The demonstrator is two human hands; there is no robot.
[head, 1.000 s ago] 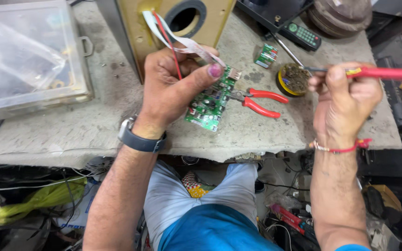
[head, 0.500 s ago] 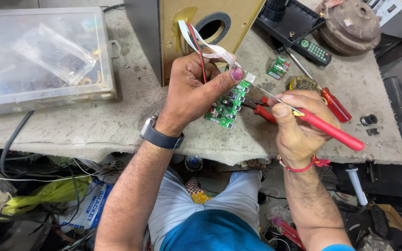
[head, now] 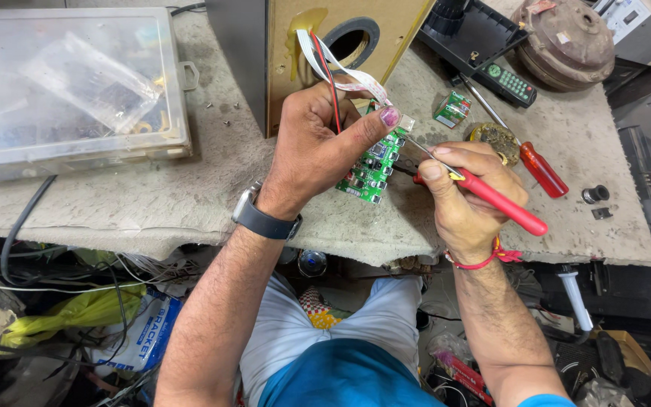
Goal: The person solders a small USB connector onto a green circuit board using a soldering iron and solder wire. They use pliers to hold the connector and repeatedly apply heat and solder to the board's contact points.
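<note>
A rough grey bench (head: 152, 196) carries a clear plastic organiser box (head: 69, 83) and a tan wooden speaker cabinet (head: 386, 30) with a round port. The left hand (head: 318, 151) is closed around a green circuit board (head: 374, 169), held just above the bench edge with its flat ribbon cable (head: 333, 64). The right hand (head: 469, 200) grips a red-handled soldering iron (head: 502, 202), its thin metal tip at the board. A red screwdriver (head: 540, 167) lies beside it.

green circuit board (head: 373, 167) at your left thumb | red-handled soldering iron (head: 500, 200) with yellow collar | red-handled screwdriver (head: 542, 169) at 2 o'clock | red thread bracelet (head: 484, 258) | grey-white ribbon cable (head: 333, 66) with red wire (head: 331, 84) at 12
</note>
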